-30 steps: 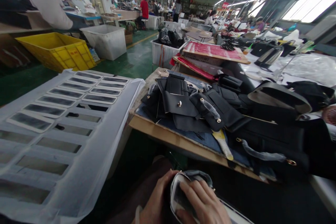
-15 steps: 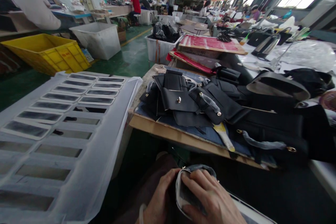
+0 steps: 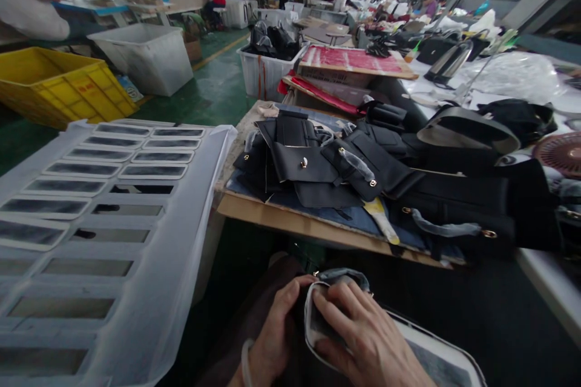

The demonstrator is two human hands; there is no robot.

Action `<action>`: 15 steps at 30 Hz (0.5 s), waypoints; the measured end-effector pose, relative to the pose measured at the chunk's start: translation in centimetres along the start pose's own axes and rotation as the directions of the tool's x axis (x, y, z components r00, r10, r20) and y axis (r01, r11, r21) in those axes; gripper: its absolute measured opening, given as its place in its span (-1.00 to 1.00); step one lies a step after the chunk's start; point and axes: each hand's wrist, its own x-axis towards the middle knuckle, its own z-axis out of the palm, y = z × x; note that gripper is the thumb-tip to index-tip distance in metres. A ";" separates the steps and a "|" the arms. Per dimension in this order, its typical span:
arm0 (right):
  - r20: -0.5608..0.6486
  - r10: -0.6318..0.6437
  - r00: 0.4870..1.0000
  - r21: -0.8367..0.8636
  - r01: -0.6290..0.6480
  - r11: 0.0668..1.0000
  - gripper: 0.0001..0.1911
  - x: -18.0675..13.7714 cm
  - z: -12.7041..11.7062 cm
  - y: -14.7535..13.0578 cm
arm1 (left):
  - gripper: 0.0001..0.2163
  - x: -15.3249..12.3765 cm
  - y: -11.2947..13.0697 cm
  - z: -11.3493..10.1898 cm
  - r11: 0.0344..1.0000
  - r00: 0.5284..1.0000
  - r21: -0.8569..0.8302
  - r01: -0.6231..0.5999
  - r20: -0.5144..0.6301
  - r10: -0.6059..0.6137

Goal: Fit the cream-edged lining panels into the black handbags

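A long white-rimmed panel with a dark middle (image 3: 440, 366) lies over a black handbag (image 3: 358, 275) low in the view, on my lap. Most of the bag is hidden by my hands and the dark surroundings; a plastic-wrapped handle shows at its far edge. My left hand (image 3: 276, 323) closes on the bag's near-left side, thumb and fingers at the panel's rounded end. Bent over that same end, my right hand (image 3: 365, 332) presses its fingertips and thumb onto the panel's face. A pale band circles my left wrist.
On the left, a translucent plastic sheet (image 3: 177, 272) with cut-out slots bears several similar white-rimmed panels (image 3: 75, 169). Ahead, a cardboard-edged bench (image 3: 281, 216) holds piled black bags (image 3: 313, 163) and a yellow-white brush (image 3: 381, 221). Yellow (image 3: 82, 87) and white bins (image 3: 149, 54) stand beyond.
The view has shifted slightly right and down, so surroundings sit further left and higher. My hands keep nearly the same hold, and more of the panel's right end shows.
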 end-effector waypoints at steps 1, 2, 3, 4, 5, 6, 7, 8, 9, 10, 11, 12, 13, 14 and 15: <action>-0.009 -0.002 1.000 0.006 0.002 1.000 -0.31 -0.1 0.0 0.0 | -0.62 -0.1 0.0 -0.1 1.000 1.000 0.008 -0.009 0.005 0.009; -0.020 -0.008 1.000 0.017 0.008 1.000 -0.29 -0.1 0.1 0.0 | -0.63 -0.3 0.0 -0.3 1.000 1.000 0.018 -0.018 0.011 0.017; -0.025 -0.011 1.000 0.026 0.011 1.000 -0.28 -0.1 0.1 0.0 | -0.63 -0.3 0.1 -0.4 1.000 1.000 0.020 -0.021 0.013 0.021; -0.028 -0.013 1.000 0.030 0.014 0.999 -0.27 -0.2 0.1 -0.1 | -0.63 -0.4 0.1 -0.5 1.000 1.000 0.018 -0.016 0.012 0.016; -0.027 -0.014 1.000 0.027 0.014 1.000 -0.26 -0.2 0.1 -0.1 | -0.63 -0.4 0.2 -0.5 1.000 1.000 0.016 -0.007 0.006 0.007; -0.023 -0.011 1.000 0.016 0.012 1.000 -0.26 -0.2 0.1 -0.1 | -0.63 -0.3 0.3 -0.6 1.000 1.000 0.017 0.002 -0.002 -0.002; -0.014 -0.009 1.000 0.002 0.009 1.000 -0.27 -0.1 0.1 -0.2 | -0.62 -0.3 0.4 -0.5 1.000 1.000 0.019 0.011 -0.007 -0.011; -0.008 -0.009 1.000 -0.013 0.009 1.000 -0.27 -0.1 0.1 -0.2 | -0.62 -0.1 0.5 -0.5 1.000 1.000 0.022 0.022 -0.009 -0.021; -0.002 -0.010 1.000 -0.026 0.009 1.000 -0.29 0.0 0.1 -0.3 | -0.63 0.0 0.6 -0.3 0.999 1.000 0.023 0.028 -0.007 -0.028; 0.001 -0.008 1.000 -0.036 0.008 0.999 -0.30 0.1 0.1 -0.4 | -0.64 0.1 0.7 -0.2 0.999 0.999 0.024 0.032 0.001 -0.032; 0.005 -0.006 1.000 -0.045 0.007 0.999 -0.30 0.2 0.2 -0.4 | -0.64 0.2 0.8 -0.1 0.999 0.999 0.026 0.030 0.011 -0.031; 0.007 -0.006 1.000 -0.053 0.006 0.999 -0.30 0.3 0.2 -0.5 | -0.65 0.3 0.9 0.1 0.999 0.999 0.031 0.026 0.024 -0.027; 0.006 -0.005 1.000 -0.061 0.005 0.998 -0.30 0.3 0.3 -0.6 | -0.66 0.4 0.9 0.2 0.999 0.999 0.039 0.017 0.032 -0.019; 0.005 -0.004 1.000 -0.069 0.004 0.998 -0.31 0.4 0.3 -0.6 | -0.67 0.4 1.0 0.4 0.999 0.999 0.046 0.008 0.034 -0.009; 0.005 -0.004 1.000 -0.076 0.004 0.997 -0.32 0.4 0.3 -0.7 | -0.68 0.3 1.1 0.5 0.999 1.000 0.046 0.002 0.030 -0.003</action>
